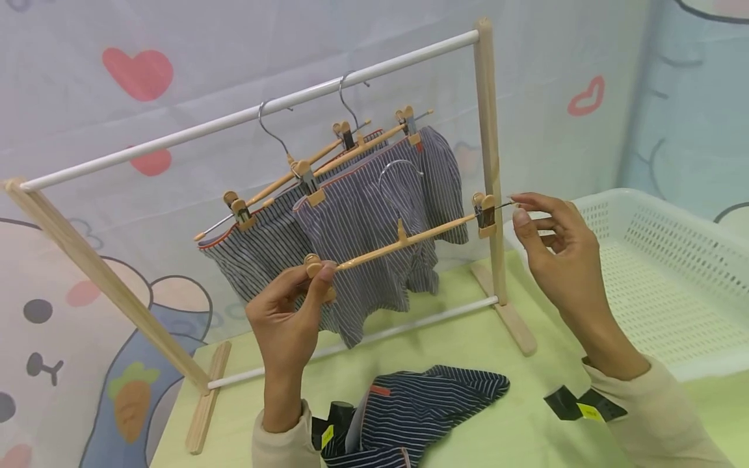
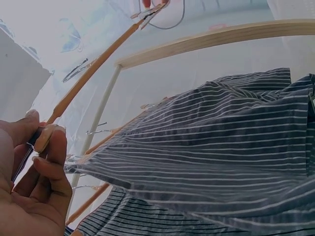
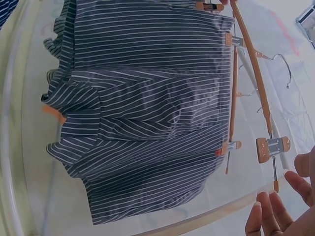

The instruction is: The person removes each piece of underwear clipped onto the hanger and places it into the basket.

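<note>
My left hand point(image 1: 289, 312) pinches one clip of a light wooden-coloured clip hanger point(image 1: 404, 242), thumb and fingers closed on the clip point(image 2: 45, 138). The hanger is held up before the rack with nothing clipped to it, its hook pointing up. At its other end, past the second clip point(image 3: 273, 149), my right hand point(image 1: 558, 244) has its fingers spread loosely around the rod tip point(image 3: 276, 186). Behind, two striped shorts point(image 1: 374, 227) hang from clip hangers on the rack's white rail point(image 1: 205, 130). A dark navy striped garment point(image 1: 409, 403) lies crumpled on the table below the hands.
The small rack has wooden posts point(image 1: 488, 117) and feet point(image 1: 515, 328) on a pale green table cover point(image 1: 526, 403). A white perforated basket point(image 1: 673, 221) stands at the right. A printed cloth with hearts point(image 1: 140, 73) hangs behind the rack.
</note>
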The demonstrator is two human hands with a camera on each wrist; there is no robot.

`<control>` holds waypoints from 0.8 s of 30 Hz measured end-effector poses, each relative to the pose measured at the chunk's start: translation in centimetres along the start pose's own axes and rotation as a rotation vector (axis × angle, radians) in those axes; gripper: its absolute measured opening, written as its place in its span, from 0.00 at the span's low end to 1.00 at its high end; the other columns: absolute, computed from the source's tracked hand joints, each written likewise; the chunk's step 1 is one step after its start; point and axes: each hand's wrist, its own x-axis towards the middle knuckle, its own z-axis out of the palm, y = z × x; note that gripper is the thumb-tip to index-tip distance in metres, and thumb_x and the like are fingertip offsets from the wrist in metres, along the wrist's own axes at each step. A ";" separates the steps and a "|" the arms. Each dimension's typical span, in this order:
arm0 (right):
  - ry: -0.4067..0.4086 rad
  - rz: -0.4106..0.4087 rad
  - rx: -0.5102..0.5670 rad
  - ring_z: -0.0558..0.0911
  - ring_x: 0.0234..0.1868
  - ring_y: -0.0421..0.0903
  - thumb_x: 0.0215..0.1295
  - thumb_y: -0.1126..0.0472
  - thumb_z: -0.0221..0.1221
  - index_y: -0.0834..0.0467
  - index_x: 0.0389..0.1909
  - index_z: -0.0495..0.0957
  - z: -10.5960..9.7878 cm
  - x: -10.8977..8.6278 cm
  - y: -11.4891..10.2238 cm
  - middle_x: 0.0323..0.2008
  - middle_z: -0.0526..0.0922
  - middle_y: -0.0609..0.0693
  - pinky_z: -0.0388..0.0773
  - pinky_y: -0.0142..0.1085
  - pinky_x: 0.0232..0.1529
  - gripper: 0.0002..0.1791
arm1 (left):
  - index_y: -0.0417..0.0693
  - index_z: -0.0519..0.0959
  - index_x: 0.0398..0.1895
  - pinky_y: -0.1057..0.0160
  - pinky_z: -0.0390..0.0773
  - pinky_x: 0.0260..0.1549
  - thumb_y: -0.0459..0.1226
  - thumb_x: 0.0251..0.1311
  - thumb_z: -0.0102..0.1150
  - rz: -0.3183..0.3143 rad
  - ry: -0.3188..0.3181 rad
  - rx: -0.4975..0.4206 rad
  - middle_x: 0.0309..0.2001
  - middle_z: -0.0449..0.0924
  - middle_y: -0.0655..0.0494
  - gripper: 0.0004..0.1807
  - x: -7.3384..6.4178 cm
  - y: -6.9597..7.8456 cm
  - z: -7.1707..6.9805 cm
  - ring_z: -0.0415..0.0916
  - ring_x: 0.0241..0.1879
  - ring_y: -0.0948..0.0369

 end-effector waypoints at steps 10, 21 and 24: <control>-0.031 0.006 -0.045 0.79 0.43 0.31 0.72 0.56 0.58 0.56 0.56 0.81 -0.2 0.0 -0.1 0.47 0.76 0.31 0.72 0.21 0.40 0.16 | 0.30 0.86 0.32 0.70 0.82 0.28 0.22 0.57 0.65 0.036 0.011 0.011 0.26 0.84 0.66 0.03 0.1 -0.3 0.7 0.78 0.21 0.67; -0.082 -0.046 -0.079 0.79 0.42 0.29 0.72 0.57 0.58 0.58 0.51 0.83 0.1 -0.2 -0.1 0.44 0.77 0.30 0.73 0.19 0.41 0.14 | 0.30 0.86 0.32 0.72 0.81 0.26 0.23 0.57 0.65 0.028 0.036 0.030 0.26 0.83 0.67 0.02 0.2 -0.4 0.8 0.76 0.21 0.67; -0.080 -0.046 -0.076 0.79 0.42 0.29 0.72 0.57 0.58 0.59 0.51 0.83 0.3 -0.2 -0.1 0.44 0.77 0.30 0.73 0.19 0.41 0.13 | 0.31 0.86 0.32 0.72 0.80 0.26 0.22 0.56 0.65 0.034 0.033 0.034 0.26 0.83 0.67 0.03 0.2 -0.6 0.9 0.76 0.21 0.68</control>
